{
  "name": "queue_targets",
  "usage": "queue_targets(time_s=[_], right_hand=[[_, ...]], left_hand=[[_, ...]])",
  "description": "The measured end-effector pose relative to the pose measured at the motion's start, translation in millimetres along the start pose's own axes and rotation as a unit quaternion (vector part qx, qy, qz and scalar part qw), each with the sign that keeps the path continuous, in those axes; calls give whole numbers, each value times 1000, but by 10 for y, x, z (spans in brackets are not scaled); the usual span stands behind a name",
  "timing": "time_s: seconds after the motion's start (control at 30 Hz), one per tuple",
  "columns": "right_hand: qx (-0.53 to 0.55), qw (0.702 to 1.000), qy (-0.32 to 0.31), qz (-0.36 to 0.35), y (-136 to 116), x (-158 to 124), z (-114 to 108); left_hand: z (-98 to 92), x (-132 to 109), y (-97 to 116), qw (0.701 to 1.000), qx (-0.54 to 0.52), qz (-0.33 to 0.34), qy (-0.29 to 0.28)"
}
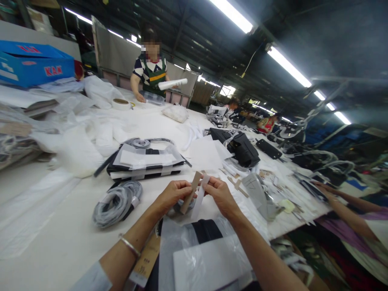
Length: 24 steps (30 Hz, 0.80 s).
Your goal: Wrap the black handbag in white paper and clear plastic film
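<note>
My left hand (pixel 178 195) pinches a narrow brown cardboard strip (pixel 190 193), which stands tilted in front of me. Between the fingers of my right hand (pixel 220 194) is a narrow white strip (pixel 200 199), held close beside the brown one. Below both hands lies a black bag (pixel 207 231) partly covered with clear plastic and a white sheet (pixel 212 262). A tan tag (pixel 147 258) hangs at its left side. Behind my fingers, a grey wrapped coil is partly hidden.
A wrapped coil (pixel 117 203) and another black bag with white wrapping (pixel 145 159) lie to the left. Black bags (pixel 238 147) and paper scraps lie right. A co-worker (pixel 151 74) stands across the table; another person's arms (pixel 342 202) reach in from the right. A blue box (pixel 36 64) sits far left.
</note>
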State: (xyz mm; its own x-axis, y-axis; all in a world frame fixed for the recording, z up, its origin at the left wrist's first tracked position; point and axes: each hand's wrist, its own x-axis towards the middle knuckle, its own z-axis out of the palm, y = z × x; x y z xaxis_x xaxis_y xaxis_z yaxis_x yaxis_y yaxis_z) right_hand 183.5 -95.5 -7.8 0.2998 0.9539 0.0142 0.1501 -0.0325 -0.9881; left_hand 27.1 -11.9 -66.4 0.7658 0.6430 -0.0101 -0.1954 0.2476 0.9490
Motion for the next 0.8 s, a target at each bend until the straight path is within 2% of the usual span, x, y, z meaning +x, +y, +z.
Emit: queue_targets(time_s=[0.07,0.13,0.17,0.23,0.3,0.33,0.37,0.43,0.5,0.57,0.67,0.73,0.8], right_hand=[[-43,998,47,-16,-10,30,-150],[-116,984,116,-64,-53,73,-409],[-169,969,154,-99,-80,98,-572],[-299,916,210,-167,-128,144,-916],[-410,860,227,-201,-143,173,-1187],[-439,846,229,-199,-135,176,-1262],[-447,845,227,-185,-117,170,-1284],[-396,887,200,-130,-62,136,-1165],[-291,945,133,-61,-6,93,-875],[-182,982,49,-8,28,65,-522],[-85,995,-38,20,35,64,-117],[-55,996,-61,16,29,74,-12],[-23,996,-81,19,23,78,-22]], left_hand=[[9,11,-10,1000,-4,-2,15],[11,19,-17,1000,-7,-1,25],[9,24,-22,1000,-10,1,28],[1,36,-40,999,-15,4,30],[-6,53,-68,999,-21,7,29],[-9,63,-84,999,-22,9,29],[-9,72,-98,999,-20,10,29],[-2,79,-116,999,-3,14,31],[18,68,-111,999,27,21,37],[45,44,-87,997,56,27,40],[72,10,-45,996,77,36,38],[62,2,-24,996,75,39,38],[34,-1,-7,997,65,28,26]])
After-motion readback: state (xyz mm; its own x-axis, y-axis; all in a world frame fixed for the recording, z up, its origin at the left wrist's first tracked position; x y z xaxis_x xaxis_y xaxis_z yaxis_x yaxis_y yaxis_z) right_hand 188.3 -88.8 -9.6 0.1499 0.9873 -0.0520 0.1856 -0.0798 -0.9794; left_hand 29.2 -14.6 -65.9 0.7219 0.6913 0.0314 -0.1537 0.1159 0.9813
